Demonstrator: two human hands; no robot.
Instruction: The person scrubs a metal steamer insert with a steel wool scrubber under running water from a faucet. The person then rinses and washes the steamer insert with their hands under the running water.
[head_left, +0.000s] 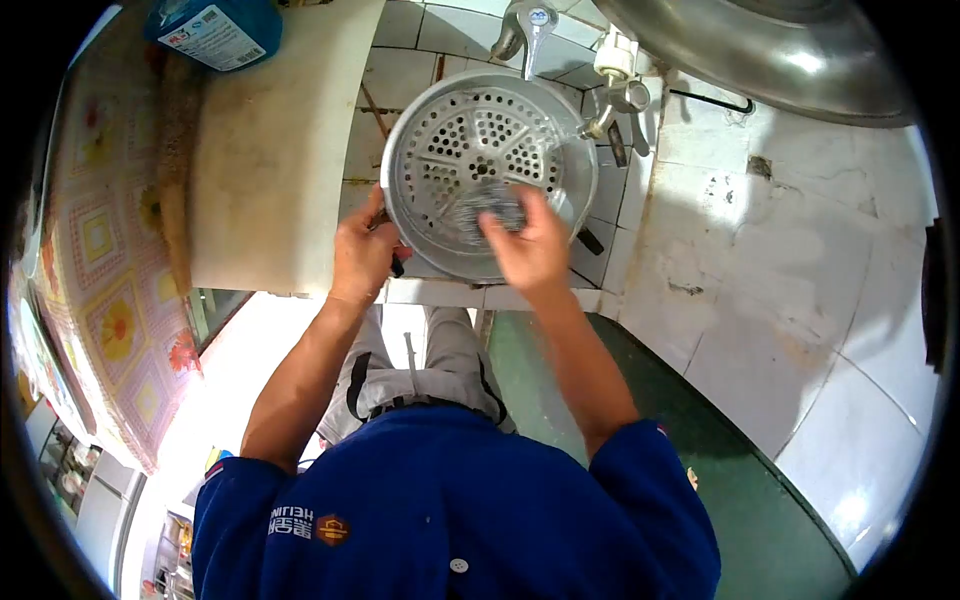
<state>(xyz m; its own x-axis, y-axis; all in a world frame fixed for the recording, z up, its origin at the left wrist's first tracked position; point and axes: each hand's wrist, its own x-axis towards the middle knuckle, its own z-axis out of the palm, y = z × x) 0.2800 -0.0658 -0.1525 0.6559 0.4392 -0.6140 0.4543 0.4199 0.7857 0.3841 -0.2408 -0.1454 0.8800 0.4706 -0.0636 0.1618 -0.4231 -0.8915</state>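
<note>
A round aluminium steamer pot [435,172] with a perforated base sits tilted in the tiled sink basin. My left hand [364,250] is closed at its left side, fingers wrapped around the rim or a black handle [397,266] there; the exact grip is partly hidden. Pressed against the holed base is a grey steel wool scourer [488,207], pinched in the slightly blurred fingers of my right hand [532,245]. Another black handle [590,241] sticks out at the pot's lower right.
A tap [537,40] and a valve with a spout [615,98] stand behind the pot. A large metal wok or lid [790,60] is at upper right, above the white tiled counter [780,270]. A pale board [270,180] and a blue bottle [215,35] lie left.
</note>
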